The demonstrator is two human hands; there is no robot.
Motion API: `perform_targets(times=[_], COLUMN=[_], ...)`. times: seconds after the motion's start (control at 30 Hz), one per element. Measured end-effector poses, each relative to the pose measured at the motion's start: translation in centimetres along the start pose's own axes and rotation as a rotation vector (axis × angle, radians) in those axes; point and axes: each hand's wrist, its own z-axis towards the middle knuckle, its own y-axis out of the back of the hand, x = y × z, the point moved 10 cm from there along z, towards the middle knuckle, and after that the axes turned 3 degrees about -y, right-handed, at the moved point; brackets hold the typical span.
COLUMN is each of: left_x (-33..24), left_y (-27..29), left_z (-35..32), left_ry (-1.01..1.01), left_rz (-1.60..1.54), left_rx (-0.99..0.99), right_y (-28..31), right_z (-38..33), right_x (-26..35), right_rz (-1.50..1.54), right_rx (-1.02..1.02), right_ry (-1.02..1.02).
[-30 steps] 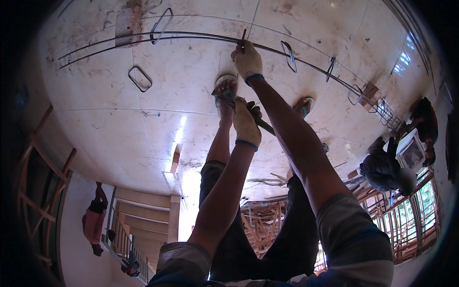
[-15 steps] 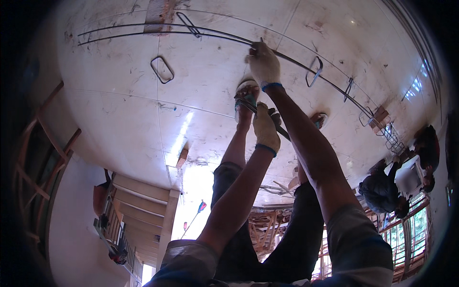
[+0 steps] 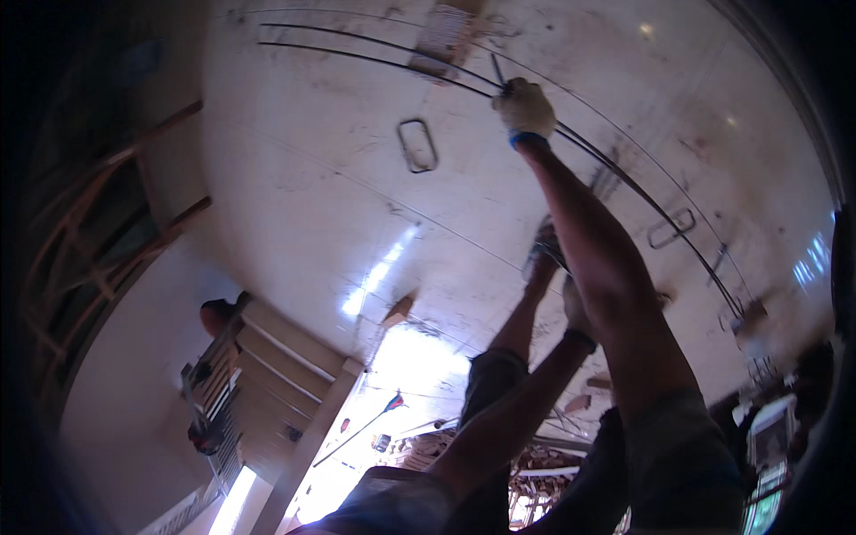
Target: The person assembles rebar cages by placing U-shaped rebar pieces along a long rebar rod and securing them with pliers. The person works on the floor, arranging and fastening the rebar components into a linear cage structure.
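Rods [image 3: 624,174] – under gloved right hand [image 3: 524,107] fingers

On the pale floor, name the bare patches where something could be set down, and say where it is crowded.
Free: the pale floor left of the loose rectangular stirrup, down to the wooden stairs. Crowded: around the right hand on the long steel bars, and the cluttered lower right.

A bright pale screen [image 3: 771,432] glows at lower right.
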Motion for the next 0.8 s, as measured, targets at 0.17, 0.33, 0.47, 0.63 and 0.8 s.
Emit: perform_targets(times=[0.17, 0.33, 0.47, 0.63, 0.8], left_x=[-3.2, -7.0, -5.3, -2.8, -3.1], left_y=[3.1, 0.5, 1.0, 1.6, 1.5], left_z=[2.0, 0.0, -0.9, 0.6, 0.4], left_ry=[-0.044, -0.05, 0.124, 0.106, 0.058], left_rz=[0.031, 0.351, 0.201, -0.284, -0.092], left_rx=[-0.005, -0.04, -0.196, 0.107, 0.046], right_y=[1.0, 2.3, 1.9, 1.5, 1.4], right_z=[-3.3, -7.5, -8.6, -9.0, -7.9], right_x=[-0.9, -6.5, -8.9, -7.2, -6.2], right_rz=[0.045, 0.137, 0.162, 0.205, 0.247], right_rx=[0.012, 0.114, 0.12, 0.145, 0.144], right_ry=[-0.125, -0.341, -0.345, -0.348, -0.289])
